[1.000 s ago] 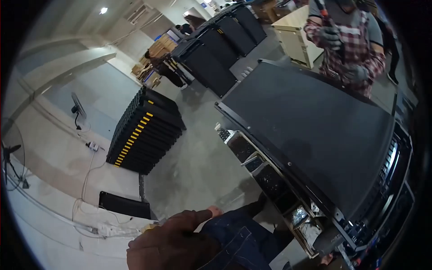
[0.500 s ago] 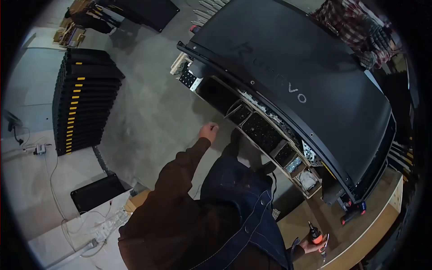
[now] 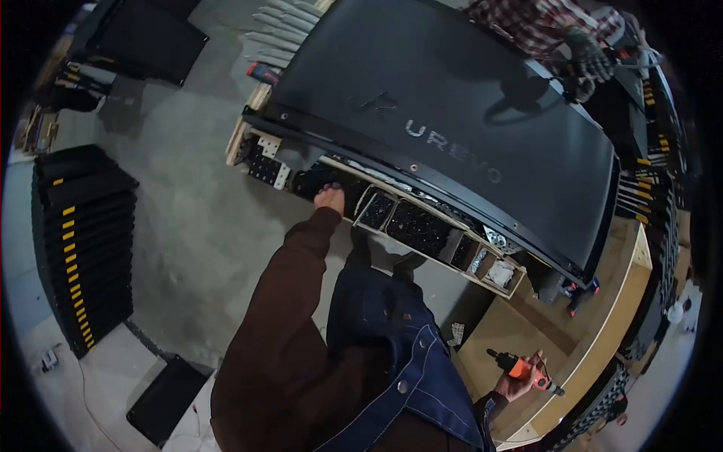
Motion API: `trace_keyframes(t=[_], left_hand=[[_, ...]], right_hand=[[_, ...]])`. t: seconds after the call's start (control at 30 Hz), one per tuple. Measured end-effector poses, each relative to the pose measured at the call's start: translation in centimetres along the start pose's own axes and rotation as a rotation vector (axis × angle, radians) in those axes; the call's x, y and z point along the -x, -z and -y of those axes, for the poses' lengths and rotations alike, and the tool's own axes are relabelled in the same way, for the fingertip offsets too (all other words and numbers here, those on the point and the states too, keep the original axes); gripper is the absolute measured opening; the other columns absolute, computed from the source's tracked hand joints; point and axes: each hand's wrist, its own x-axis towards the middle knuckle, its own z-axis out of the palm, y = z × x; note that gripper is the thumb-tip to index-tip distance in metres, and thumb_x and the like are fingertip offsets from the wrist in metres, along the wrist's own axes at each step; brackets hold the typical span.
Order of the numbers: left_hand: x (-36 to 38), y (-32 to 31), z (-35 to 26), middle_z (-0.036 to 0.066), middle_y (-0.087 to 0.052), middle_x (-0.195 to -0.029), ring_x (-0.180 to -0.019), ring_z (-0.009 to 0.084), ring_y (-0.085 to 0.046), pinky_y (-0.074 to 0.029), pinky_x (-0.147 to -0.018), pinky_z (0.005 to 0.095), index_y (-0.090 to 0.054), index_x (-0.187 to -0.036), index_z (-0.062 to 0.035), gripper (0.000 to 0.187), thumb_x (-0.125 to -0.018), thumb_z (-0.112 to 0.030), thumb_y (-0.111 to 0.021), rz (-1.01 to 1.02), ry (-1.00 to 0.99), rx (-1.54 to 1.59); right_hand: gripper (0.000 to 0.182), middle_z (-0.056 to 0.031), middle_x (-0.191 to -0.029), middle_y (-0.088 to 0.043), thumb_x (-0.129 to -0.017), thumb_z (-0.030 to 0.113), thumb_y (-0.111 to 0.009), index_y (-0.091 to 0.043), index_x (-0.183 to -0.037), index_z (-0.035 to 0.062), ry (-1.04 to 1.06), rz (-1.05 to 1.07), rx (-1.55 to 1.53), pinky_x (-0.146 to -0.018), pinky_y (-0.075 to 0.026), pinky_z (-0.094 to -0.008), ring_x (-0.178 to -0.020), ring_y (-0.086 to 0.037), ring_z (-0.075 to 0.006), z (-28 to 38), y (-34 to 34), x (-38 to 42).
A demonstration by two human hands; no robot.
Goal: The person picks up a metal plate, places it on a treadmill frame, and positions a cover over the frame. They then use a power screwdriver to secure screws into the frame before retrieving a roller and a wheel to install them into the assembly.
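My left hand (image 3: 330,199) reaches over the near edge of a long parts tray, at its dark left compartment (image 3: 352,188). Its fingertips dip into shadow there, so their grip is hidden. In my right hand (image 3: 514,387), low on the right above a wooden bench, is an orange and black power screwdriver (image 3: 520,368), its dark tip pointing up and left. The tray (image 3: 422,247) holds small black screws (image 3: 418,226) in its middle sections and a white bundle (image 3: 500,273) at the right end. A large black panel (image 3: 452,98) lettered UREVO lies just behind the tray.
Across the panel, a person in a plaid sleeve has a gloved hand (image 3: 591,60) near its edge. Stacked black panels with yellow marks (image 3: 83,248) stand at left. A red and black tool (image 3: 262,73) lies by the panel's far left corner. The wooden bench (image 3: 482,339) is at right.
My left hand has moved from above the floor to the tray's left compartment. My right hand has turned the power screwdriver to lie flatter. The view has shifted, and the gloved hand is now over the panel.
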Motion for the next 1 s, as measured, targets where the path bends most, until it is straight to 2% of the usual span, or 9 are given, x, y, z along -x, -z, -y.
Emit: trace_keyframes(t=[0.1,0.17,0.3,0.37,0.4,0.47,0.6,0.93,1.0], left_hand=[[-0.1,3.2,0.2,0.019,-0.070,-0.099,-0.095,0.0374,-0.069,-0.056,-0.078,0.0470,-0.069,-0.097,-0.0050,0.017,-0.085,-0.013,-0.059,0.220,-0.197,-0.151],[-0.2,4.9,0.6,0.019,-0.070,-0.100,-0.093,0.0411,-0.067,-0.054,-0.079,0.0498,-0.067,-0.094,-0.0056,0.022,-0.092,-0.020,-0.051,0.200,-0.268,-0.171],[0.9,9.4,-0.8,0.022,-0.069,-0.093,-0.092,0.0465,-0.066,-0.054,-0.079,0.0507,-0.061,-0.100,-0.0051,0.024,-0.083,-0.022,-0.065,0.149,-0.129,0.094],[1.5,7.9,-0.7,0.021,-0.070,-0.087,-0.082,0.0407,-0.070,-0.057,-0.073,0.0470,-0.059,-0.102,-0.0039,0.023,-0.088,-0.022,-0.064,0.213,-0.098,0.379],[2.9,8.3,-2.5,0.018,-0.071,-0.089,-0.079,0.0322,-0.073,-0.059,-0.070,0.0411,-0.058,-0.102,-0.0015,0.019,-0.094,-0.018,-0.060,0.502,0.090,0.880],[7.3,14.3,-8.5,0.015,-0.070,-0.096,-0.082,0.0288,-0.072,-0.061,-0.075,0.0406,-0.059,-0.110,0.0000,0.019,-0.098,-0.015,-0.060,0.873,0.043,1.268],[17.1,22.0,-20.4,0.015,-0.069,-0.104,-0.096,0.0253,-0.070,-0.057,-0.089,0.0392,-0.058,-0.126,0.0011,0.032,-0.099,-0.014,-0.062,1.224,-0.084,1.744],[25.1,23.5,-29.5,0.011,-0.070,-0.098,-0.091,0.0220,-0.069,-0.058,-0.085,0.0359,-0.062,-0.121,-0.0003,0.026,-0.098,-0.014,-0.065,1.186,-0.107,2.113],[26.2,24.1,-30.9,0.011,-0.070,-0.095,-0.087,0.0214,-0.070,-0.058,-0.079,0.0332,-0.065,-0.114,0.0003,0.020,-0.094,-0.005,-0.067,0.779,-0.172,1.856]], right_hand=[[0.062,-0.0126,-0.153,-0.044,-0.090,0.007,-0.064,-0.041,-0.148,0.0094,0.053,-0.088,0.141,-0.098,-0.048,-0.0401,-0.102,-0.059,-0.0218,-0.7,-5.1,0.4],[0.065,-0.0126,-0.147,-0.049,-0.086,0.006,-0.066,-0.042,-0.147,0.0102,0.074,-0.081,0.245,-0.092,-0.052,-0.0416,-0.102,-0.061,-0.0230,-1.0,-7.6,0.2],[0.067,-0.0174,-0.141,-0.051,-0.083,0.006,-0.069,-0.042,-0.143,0.0073,0.114,0.034,0.249,-0.096,-0.051,-0.0427,-0.109,-0.060,-0.0268,-1.1,-12.6,-0.7],[0.064,-0.0164,-0.140,-0.052,-0.084,0.006,-0.068,-0.043,-0.143,0.0074,0.117,0.048,0.164,-0.100,-0.048,-0.0443,-0.110,-0.059,-0.0269,-1.3,-15.3,-1.4],[0.062,-0.0155,-0.138,-0.053,-0.085,0.007,-0.067,-0.043,-0.142,0.0075,0.101,0.079,0.093,-0.103,-0.046,-0.0459,-0.111,-0.058,-0.0270,-1.6,-16.3,-1.9],[0.057,-0.0130,-0.134,-0.055,-0.088,0.010,-0.066,-0.045,-0.141,0.0081,0.080,0.171,-0.041,-0.108,-0.040,-0.0468,-0.111,-0.057,-0.0260,-2.4,-18.1,-3.5],[0.048,-0.0101,-0.123,-0.058,-0.089,0.012,-0.067,-0.049,-0.133,0.0109,-0.004,0.377,-0.303,-0.109,-0.039,-0.0446,-0.111,-0.056,-0.0242,-2.9,-23.5,-6.5],[0.036,-0.0093,-0.116,-0.060,-0.091,0.010,-0.065,-0.052,-0.125,0.0082,-0.114,0.431,-0.406,-0.106,-0.043,-0.0472,-0.103,-0.060,-0.0243,-1.2,-22.9,-10.6],[0.036,-0.0095,-0.115,-0.060,-0.091,0.010,-0.066,-0.052,-0.124,0.0078,-0.132,0.418,-0.391,-0.105,-0.045,-0.0469,-0.102,-0.061,-0.0245,-1.1,-21.9,-11.4]])
